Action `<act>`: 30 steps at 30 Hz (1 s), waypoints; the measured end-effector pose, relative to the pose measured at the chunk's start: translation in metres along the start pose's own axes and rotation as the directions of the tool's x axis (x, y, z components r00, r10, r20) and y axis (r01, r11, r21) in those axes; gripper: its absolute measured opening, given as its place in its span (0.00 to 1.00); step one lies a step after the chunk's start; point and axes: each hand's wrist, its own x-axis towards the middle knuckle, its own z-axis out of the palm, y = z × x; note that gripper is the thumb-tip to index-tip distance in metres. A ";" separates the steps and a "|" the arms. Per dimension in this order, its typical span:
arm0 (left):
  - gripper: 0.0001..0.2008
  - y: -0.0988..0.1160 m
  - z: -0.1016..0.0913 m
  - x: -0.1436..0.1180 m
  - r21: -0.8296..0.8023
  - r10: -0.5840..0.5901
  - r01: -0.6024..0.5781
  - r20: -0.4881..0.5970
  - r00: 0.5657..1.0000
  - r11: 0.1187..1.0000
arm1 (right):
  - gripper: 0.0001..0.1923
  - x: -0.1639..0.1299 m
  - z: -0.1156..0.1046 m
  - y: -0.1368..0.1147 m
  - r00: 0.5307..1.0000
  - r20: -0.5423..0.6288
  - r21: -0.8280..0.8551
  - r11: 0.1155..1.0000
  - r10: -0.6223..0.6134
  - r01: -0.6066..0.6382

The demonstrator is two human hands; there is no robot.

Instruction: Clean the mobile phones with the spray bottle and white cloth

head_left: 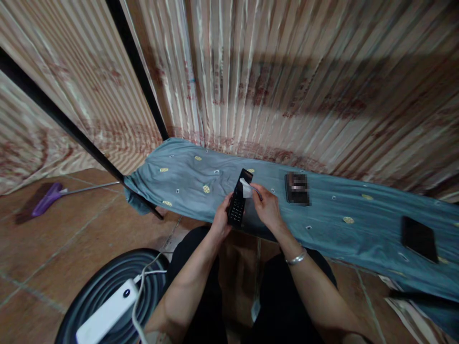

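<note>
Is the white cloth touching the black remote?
Touching. The head view shows the right hand pressing the white cloth against the upper face of the remote, with no gap between them, while the left hand holds the remote.

Blue-grey patterned cloth (186,172) covering low surface. Two dark phones on it: one (297,188) mid, one (419,237) far right. Purple broom (48,198) on tiled floor (53,248) left. White power strip (107,313) on round grey stool (107,282). Corrugated wall (287,71) behind.
</note>
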 end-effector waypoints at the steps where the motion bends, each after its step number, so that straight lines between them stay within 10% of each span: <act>1: 0.14 0.001 0.000 -0.001 -0.002 -0.012 0.012 -0.002 1.000 1.000 | 0.17 0.001 0.001 0.003 0.999 0.004 -0.027 0.999 -0.036 0.036; 13: 0.16 0.003 -0.007 0.003 -0.089 0.005 -0.009 -0.040 0.999 0.996 | 0.21 -0.018 0.026 -0.023 0.954 0.155 -0.125 0.953 -0.258 0.277; 30: 0.20 0.008 -0.011 0.000 -0.093 0.022 -0.025 -0.030 0.999 0.995 | 0.24 -0.027 0.019 -0.022 0.954 0.206 -0.134 0.960 -0.215 0.246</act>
